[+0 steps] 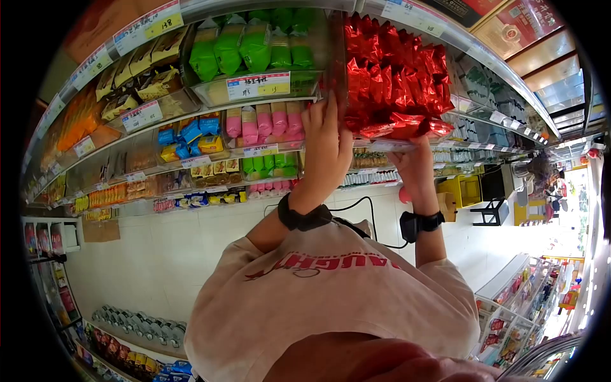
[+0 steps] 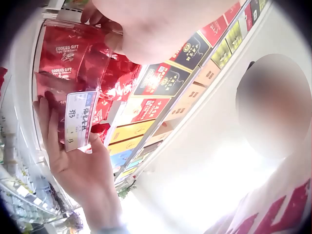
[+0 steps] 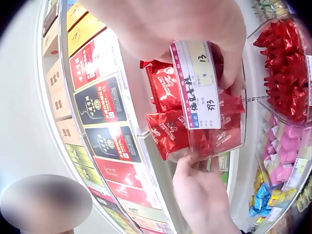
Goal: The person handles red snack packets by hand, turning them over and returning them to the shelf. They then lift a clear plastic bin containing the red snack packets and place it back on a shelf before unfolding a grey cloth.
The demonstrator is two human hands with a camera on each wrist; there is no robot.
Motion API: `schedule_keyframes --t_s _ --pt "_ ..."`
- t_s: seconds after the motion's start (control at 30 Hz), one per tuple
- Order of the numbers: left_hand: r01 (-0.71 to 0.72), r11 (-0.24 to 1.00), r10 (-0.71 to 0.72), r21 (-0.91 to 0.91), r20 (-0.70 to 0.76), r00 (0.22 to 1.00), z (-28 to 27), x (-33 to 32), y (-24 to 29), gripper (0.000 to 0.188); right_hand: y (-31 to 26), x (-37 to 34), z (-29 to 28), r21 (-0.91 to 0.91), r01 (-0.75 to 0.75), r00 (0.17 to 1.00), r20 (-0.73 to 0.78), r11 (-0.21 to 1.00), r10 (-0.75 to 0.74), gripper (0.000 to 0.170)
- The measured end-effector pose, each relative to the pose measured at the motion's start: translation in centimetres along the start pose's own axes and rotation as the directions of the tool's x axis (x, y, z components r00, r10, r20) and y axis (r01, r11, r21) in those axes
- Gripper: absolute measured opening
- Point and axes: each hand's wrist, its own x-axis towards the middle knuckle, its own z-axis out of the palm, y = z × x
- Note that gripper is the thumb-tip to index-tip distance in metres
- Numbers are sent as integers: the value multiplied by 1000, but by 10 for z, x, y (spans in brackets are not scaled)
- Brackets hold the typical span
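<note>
A clear bin of red foil packets (image 1: pixel 398 83) is between the two hands, its front edge toward the person. My left hand (image 1: pixel 326 156) holds its left side, fingers pointing up along the wall. Below the front right corner, my right hand (image 1: pixel 417 172) grips the bin. In the left wrist view, my right hand (image 2: pixel 83 170) has its fingers spread on the bin beside the price label (image 2: pixel 78 119). The right wrist view shows my left hand (image 3: pixel 204 195) with its thumb at the bin's lower corner. Some fingertips are hidden.
Left of the bin are shelf bins of green packets (image 1: pixel 245 48) and pink packets (image 1: pixel 264 124). Boxed goods (image 3: pixel 102 102) line a shelf alongside. Behind the person, a lower display rack (image 1: pixel 528 299) stands at the right, and a yellow crate (image 1: pixel 468 190) is near the stools.
</note>
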Motion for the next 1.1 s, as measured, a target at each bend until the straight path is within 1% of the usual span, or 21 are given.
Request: schedule_keyframes --t_s 0.1,0.13,0.23,0.27,0.33,0.37,0.43,0.53,0.6,0.63,0.67,0.77,0.8,0.9,0.93,1.03,1.07,1.1 --pt "-34 998 37 58 -61 997 7 9 1 58 -7 22 -3 58 -31 998 -44 998 33 38" --pt "-41 996 47 76 -84 995 9 12 2 57 -12 24 -1 24 -19 1000 -24 1000 20 37" --pt "-73 997 75 23 -148 986 15 20 2 57 -26 37 5 58 -63 998 4 996 63 36" --pt "-84 996 79 -25 -161 984 17 20 7 58 -30 41 5 77 -83 997 5 994 83 36" --pt "-109 987 85 -117 -194 977 22 19 16 59 -38 50 6 22 -79 997 14 997 79 37" --pt "-118 987 95 -109 -198 976 23 18 12 61 -41 55 5 -6 -79 997 19 997 80 37" --pt "-144 985 122 -97 -202 972 28 17 3 64 -49 64 1 16 -111 994 17 994 111 40" --pt "-149 987 134 -52 -229 964 30 20 10 67 -57 70 -4 24 -167 986 22 986 166 38" --pt "-131 983 100 -132 -218 971 32 24 11 68 -62 77 -10 27 -207 978 22 978 206 36" --pt "-123 978 85 -170 -215 973 33 25 10 68 -63 78 -10 18 -196 981 14 980 196 36" --pt "-152 975 108 -160 -257 960 36 26 10 69 -64 76 -8 9 -187 982 7 982 187 35" --pt "-140 978 100 -155 -241 965 34 25 12 70 -64 75 -1 -12 -160 987 -9 987 160 36" --pt "-141 968 87 -207 -247 965 32 26 14 71 -65 74 0 -18 -151 989 -16 988 150 37" --pt "-174 973 144 -155 -187 972 25 20 15 70 -64 69 -2 -28 -138 990 -5 990 138 36" --pt "-180 968 151 -177 -167 974 24 17 15 69 -65 68 -6 -27 -145 990 -4 989 144 36" --pt "-257 955 227 -150 -191 955 20 19 17 68 -67 67 -2 7 -152 988 31 988 152 36" --pt "-236 937 174 -256 -243 954 22 22 17 66 -68 68 -1 12 -155 987 54 988 154 36" --pt "-234 931 166 -281 -244 955 23 25 15 66 -71 69 1 15 -155 985 82 988 153 36"
